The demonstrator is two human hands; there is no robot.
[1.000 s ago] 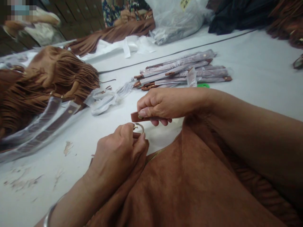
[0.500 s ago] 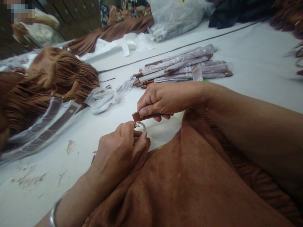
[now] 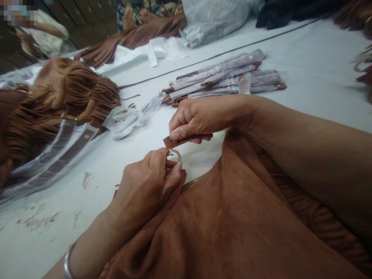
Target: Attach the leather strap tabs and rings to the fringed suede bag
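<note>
My left hand (image 3: 149,180) is closed on a gold metal ring (image 3: 178,155) that has a gap at its top. A short brown tab lies under the ring, partly hidden by the fingers. Just above it, my right hand (image 3: 197,118) pinches the end of a brown leather strap (image 3: 171,142), its tip pointing left over the ring. Strap and ring look very near each other; I cannot tell whether they touch. Brown suede bag material (image 3: 215,217) with a gold zipper (image 3: 193,184) and fringe spreads below both hands.
Plastic-wrapped straps (image 3: 226,79) lie in a pile behind my right hand. A fringed brown bag (image 3: 78,89) with wrapped handles (image 3: 62,159) is at the left. Scraps (image 3: 37,217) litter the white table (image 3: 101,228). A clear plastic bag (image 3: 215,21) and people are at the back.
The view has shifted slightly. Both hands keep their grips, and the strap tip and ring stay close together with almost no movement.
</note>
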